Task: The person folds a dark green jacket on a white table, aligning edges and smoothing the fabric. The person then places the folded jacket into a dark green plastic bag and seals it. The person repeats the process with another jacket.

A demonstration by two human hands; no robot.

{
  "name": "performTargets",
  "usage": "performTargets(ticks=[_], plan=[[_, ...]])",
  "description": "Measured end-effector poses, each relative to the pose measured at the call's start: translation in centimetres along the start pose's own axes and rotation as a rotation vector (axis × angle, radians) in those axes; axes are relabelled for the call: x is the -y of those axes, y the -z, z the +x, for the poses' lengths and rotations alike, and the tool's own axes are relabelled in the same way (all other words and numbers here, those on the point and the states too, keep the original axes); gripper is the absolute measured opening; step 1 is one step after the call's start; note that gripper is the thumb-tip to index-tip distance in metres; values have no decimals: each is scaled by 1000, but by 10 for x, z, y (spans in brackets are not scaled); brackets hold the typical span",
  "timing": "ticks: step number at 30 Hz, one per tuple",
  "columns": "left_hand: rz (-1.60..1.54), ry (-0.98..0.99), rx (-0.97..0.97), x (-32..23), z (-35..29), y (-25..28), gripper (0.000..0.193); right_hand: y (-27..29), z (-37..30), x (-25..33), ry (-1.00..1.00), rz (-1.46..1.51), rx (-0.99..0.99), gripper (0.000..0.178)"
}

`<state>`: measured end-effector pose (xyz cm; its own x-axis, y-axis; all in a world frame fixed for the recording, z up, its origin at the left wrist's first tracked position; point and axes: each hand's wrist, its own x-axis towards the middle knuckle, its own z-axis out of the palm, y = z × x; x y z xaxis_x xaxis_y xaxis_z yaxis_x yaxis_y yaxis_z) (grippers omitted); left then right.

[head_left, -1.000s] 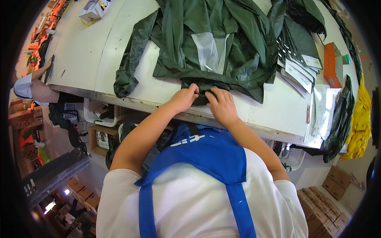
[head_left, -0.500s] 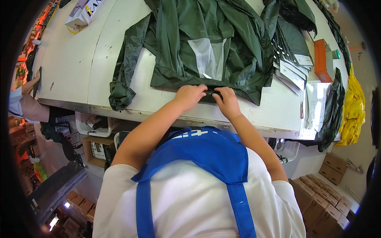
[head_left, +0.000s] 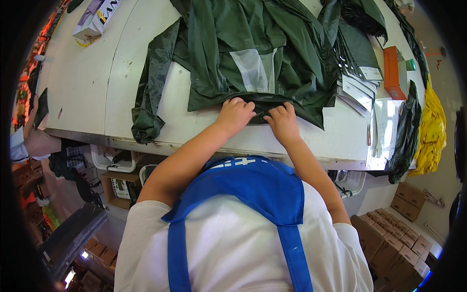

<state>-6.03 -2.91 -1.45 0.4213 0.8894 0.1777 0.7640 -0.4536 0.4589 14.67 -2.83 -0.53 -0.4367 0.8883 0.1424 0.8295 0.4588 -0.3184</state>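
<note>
A dark green rain jacket [head_left: 301,53] lies spread on the worktable, with a pale mesh panel [head_left: 255,68] in its middle and its hem toward me. One sleeve [head_left: 154,80] stretches down to the left. My left hand [head_left: 236,116] is closed on the hem, left of the jacket's middle. Just to its right, my right hand [head_left: 283,121] also pinches the hem, fingertips curled over it. Between the two hands a short stretch of the hem edge shows, raised and folded. The fingertips are partly hidden in the fabric.
Flat dark green garments with white papers [head_left: 357,90] are stacked at the right, beside an orange box [head_left: 393,73]. Yellow fabric [head_left: 430,134] hangs off the right end. A white box [head_left: 95,22] stands far left. At the left edge another person's hand [head_left: 33,114] holds something dark.
My hands have shifted slightly apart along the hem, which is now folded up more between them. At the left, the other person's dark piece has moved and shows more.
</note>
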Motion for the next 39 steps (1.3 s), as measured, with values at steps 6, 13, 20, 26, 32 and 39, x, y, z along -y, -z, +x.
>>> performTargets(ticks=[6,13,20,26,32,39], plan=[[40,-51,121,8,10,20,38,0,18,-3,-124,115,61,21],[-40,123,283,9,39,30,22,19,15,-1,53,3,-78,18],[63,60,44,13,34,43,28,33,35,-12,115,-36,58,21],[239,99,401,16,34,56,35,25,33,5,-13,-54,177,27],[271,16,315,23,20,50,19,21,26,3,95,-90,12,16],[130,-4,466,26,15,69,10,30,25,14,99,-139,175,17]])
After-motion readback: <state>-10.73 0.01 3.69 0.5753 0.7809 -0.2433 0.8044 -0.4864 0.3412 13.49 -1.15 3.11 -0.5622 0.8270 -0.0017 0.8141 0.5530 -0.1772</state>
